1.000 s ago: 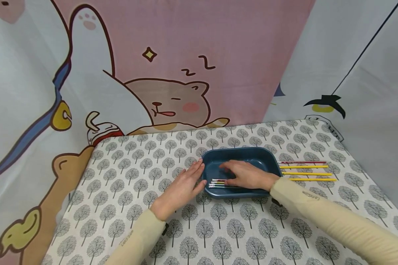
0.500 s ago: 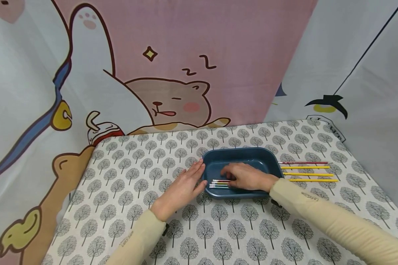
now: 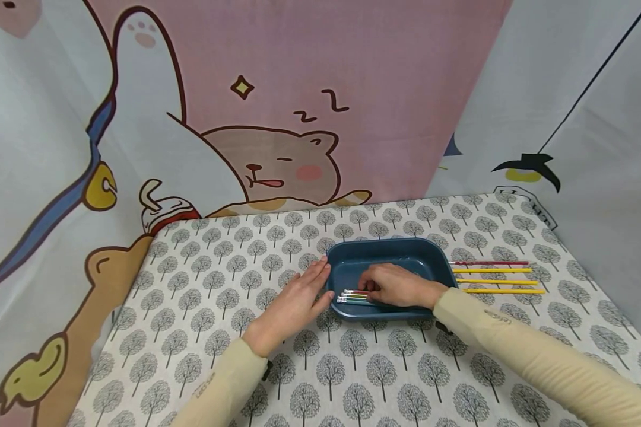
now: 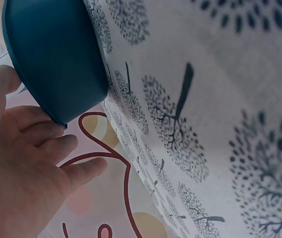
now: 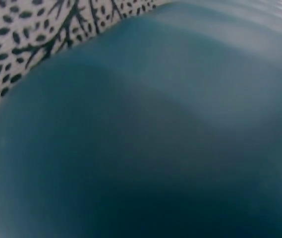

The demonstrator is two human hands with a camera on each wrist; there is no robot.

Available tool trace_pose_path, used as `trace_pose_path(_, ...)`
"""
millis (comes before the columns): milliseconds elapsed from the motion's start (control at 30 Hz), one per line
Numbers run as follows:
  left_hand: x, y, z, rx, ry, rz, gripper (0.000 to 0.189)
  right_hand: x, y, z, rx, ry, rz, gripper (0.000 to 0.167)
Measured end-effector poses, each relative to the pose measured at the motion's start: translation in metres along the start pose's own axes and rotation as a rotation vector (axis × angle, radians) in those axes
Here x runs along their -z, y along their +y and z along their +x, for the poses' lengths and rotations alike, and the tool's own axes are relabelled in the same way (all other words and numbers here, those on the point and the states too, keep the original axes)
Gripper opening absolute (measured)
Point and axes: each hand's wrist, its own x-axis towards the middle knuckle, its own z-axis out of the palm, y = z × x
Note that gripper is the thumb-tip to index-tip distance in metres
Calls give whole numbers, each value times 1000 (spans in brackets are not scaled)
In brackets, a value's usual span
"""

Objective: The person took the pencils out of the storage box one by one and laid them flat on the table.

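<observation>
I see the left hand, its grip spread, touching the left end of the blue tray. Inside lie some pencils, eraser ends showing just left of the right hand, whose fingers bend; whether that grip pinches any I cannot tell. Four other pencils lie on the desk, right of the tray.

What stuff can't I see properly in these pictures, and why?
Head view: the right hand covers part of the slim coloured pencils with silvery ends.
Head view: lettering on the beige fabric right sleeve is too small to read.
Left wrist view: the outer wall of the dark blue rounded tray hides its inside.
Right wrist view: blur hides the tray's details.
</observation>
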Motion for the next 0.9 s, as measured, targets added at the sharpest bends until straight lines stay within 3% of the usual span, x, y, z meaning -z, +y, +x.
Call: trace_pose_path(900,0,0,-1,-5,11,-10,60,1,3,-3,49,27,76,10)
